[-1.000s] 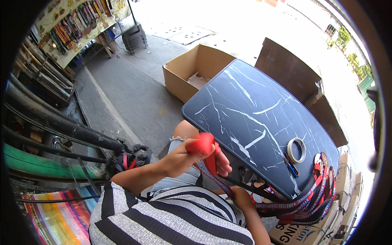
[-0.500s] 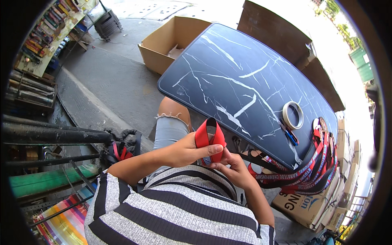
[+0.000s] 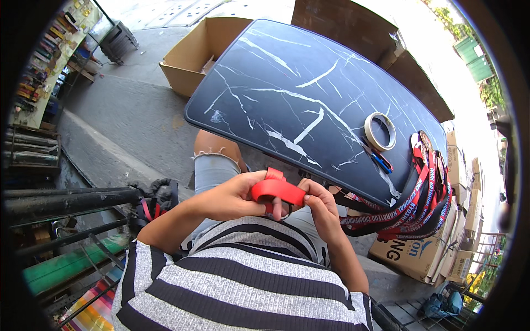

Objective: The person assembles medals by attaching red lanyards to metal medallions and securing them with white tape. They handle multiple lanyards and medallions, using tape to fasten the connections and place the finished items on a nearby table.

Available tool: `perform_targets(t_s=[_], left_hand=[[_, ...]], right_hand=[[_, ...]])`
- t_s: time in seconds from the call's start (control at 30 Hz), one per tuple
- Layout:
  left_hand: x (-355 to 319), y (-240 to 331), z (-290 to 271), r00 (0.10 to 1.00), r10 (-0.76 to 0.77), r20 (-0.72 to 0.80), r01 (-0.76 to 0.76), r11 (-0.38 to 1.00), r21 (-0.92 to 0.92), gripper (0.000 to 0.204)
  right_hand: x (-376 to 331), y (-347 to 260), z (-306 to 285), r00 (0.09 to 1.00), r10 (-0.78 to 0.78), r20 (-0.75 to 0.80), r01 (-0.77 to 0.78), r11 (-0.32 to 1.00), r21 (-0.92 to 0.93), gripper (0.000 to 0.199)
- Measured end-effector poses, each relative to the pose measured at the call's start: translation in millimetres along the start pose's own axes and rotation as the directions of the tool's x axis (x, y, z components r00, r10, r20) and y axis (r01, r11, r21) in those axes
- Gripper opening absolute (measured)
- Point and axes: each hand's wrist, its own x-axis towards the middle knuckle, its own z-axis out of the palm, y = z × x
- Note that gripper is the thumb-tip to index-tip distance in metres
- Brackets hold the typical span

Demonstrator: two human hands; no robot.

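Observation:
A red ribbon [image 3: 284, 190], looped and folded over itself, is held in front of my body above my lap. My left hand [image 3: 247, 194] is closed on the ribbon's left part, with a finger showing below the loop. The ribbon's right part is pinched between the thumb and fingers of my right hand [image 3: 322, 203]. Red and black printed medal ribbons [image 3: 419, 204] drape over the table's right corner, with round medals [image 3: 424, 140] lying at their upper end.
Before me stands a dark marble-patterned table [image 3: 309, 60], with a tape roll [image 3: 380, 132] and a blue pen-like tool [image 3: 381, 162] on it. An open cardboard box [image 3: 187, 60] sits beyond its left end. Cartons [image 3: 411, 256] lean at right; black metal bars [image 3: 72, 199] run along my left.
The ribbon has turned from an upright loop to a flatter, sideways one. My right hand has shifted to its right end. The whole view has also moved a little.

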Motion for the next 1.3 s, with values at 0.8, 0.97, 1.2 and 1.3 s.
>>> perform_targets(t_s=[0.8,0.97,1.2,1.3], left_hand=[[19.3,-12.8,26.3,0.924,-0.286,0.253,0.296,0.955,-0.004,0.034],[16.5,-17.2,38.2,0.936,-0.285,0.206,0.282,0.958,0.045,0.036],[2.1,-17.5,35.7,0.963,-0.241,0.119,0.235,0.97,0.062,0.035],[-1.5,-22.2,31.3,0.972,-0.218,0.086,0.216,0.976,0.032,0.036]], right_hand=[[-29.4,-107.2,-68.7,0.73,-0.655,-0.193,0.135,0.415,-0.9,0.011],[-17.2,-155.6,-218.0,0.601,-0.615,-0.51,-0.628,0.031,-0.778,0.048],[-2.2,-165.3,-332.6,0.579,-0.12,-0.806,-0.814,-0.042,-0.579,0.11],[3.8,-167.4,-340.6,0.726,-0.093,-0.681,-0.673,0.101,-0.732,0.093]])
